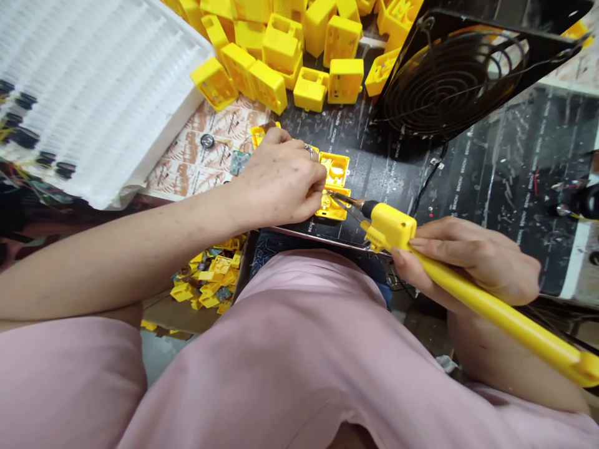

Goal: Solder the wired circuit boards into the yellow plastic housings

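Note:
My right hand (472, 259) is wrapped round a yellow soldering iron (393, 226), its long handle running down to the lower right. The iron's dark tip and a thin metal guide reach to an open yellow plastic case (333, 204) on the black work surface. Over the row of cases, my left hand (290, 178) has its fingers curled and pressed together at the near case's left edge; whatever they pinch is hidden. Just behind lies another open yellow case (335, 168). A small green circuit board (239, 162) shows beside my left wrist.
Yellow housings (281, 47) are heaped at the back. A black fan (444, 81) stands at the back right, its cable on the table. On the left is a white foam tray (107, 81), with a small round black part (206, 141) nearby. Below, a box (210, 280) holds yellow parts.

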Demonstrator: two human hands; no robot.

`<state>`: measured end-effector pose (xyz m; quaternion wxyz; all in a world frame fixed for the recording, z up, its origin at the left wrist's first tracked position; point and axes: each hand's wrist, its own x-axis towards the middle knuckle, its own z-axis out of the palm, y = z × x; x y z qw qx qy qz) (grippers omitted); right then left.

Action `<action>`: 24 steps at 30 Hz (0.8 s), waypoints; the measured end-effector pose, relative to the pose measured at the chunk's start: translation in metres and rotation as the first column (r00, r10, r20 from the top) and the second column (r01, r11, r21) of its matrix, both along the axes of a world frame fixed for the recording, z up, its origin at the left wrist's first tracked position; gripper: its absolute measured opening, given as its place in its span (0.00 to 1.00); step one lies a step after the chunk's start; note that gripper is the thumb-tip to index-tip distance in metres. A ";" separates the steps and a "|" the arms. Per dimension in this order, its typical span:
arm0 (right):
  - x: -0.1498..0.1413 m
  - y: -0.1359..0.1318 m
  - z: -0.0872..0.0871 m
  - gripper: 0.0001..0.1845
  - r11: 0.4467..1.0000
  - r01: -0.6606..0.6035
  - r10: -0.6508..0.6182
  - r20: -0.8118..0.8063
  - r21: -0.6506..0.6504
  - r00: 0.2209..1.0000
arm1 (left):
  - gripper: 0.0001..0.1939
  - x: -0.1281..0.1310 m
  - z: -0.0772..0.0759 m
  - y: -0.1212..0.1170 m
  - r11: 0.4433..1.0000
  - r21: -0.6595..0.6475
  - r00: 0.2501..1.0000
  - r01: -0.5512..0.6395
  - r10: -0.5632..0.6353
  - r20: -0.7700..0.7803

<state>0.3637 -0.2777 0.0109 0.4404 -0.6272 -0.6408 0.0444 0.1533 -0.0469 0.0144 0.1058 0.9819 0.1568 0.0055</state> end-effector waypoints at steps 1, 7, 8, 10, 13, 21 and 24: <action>-0.001 0.000 -0.001 0.15 0.998 -0.048 0.046 0.043 0.048 0.998 | 0.15 0.000 0.000 0.001 1.000 -0.001 1.000 0.002 -0.002 -0.001; 0.007 -0.011 -0.008 0.11 0.986 -0.085 0.078 0.057 0.140 0.995 | 0.13 0.003 0.000 0.002 1.000 -0.014 1.000 -0.017 0.017 -0.026; 0.009 -0.012 -0.010 0.09 0.984 -0.069 0.064 0.031 0.165 0.997 | 0.13 0.003 0.000 0.002 0.999 -0.024 0.999 -0.021 0.020 -0.035; 0.011 -0.013 -0.014 0.07 0.978 -0.054 0.053 0.009 0.203 0.999 | 0.13 0.003 0.002 0.002 0.999 -0.038 0.999 -0.024 0.022 -0.046; 0.010 -0.011 -0.016 0.05 0.978 -0.044 0.039 0.029 0.204 0.999 | 0.14 0.003 0.001 0.003 1.000 -0.021 0.999 -0.015 0.014 -0.047; 0.001 -0.018 -0.014 0.19 0.959 0.238 -0.240 -0.009 0.151 0.971 | 0.12 -0.001 0.002 -0.004 1.000 0.006 0.999 -0.024 0.024 -0.022; 0.006 -0.019 -0.019 0.22 0.961 0.216 -0.221 0.011 0.171 0.975 | 0.17 -0.013 0.014 -0.009 0.997 0.055 0.999 -0.049 0.048 0.008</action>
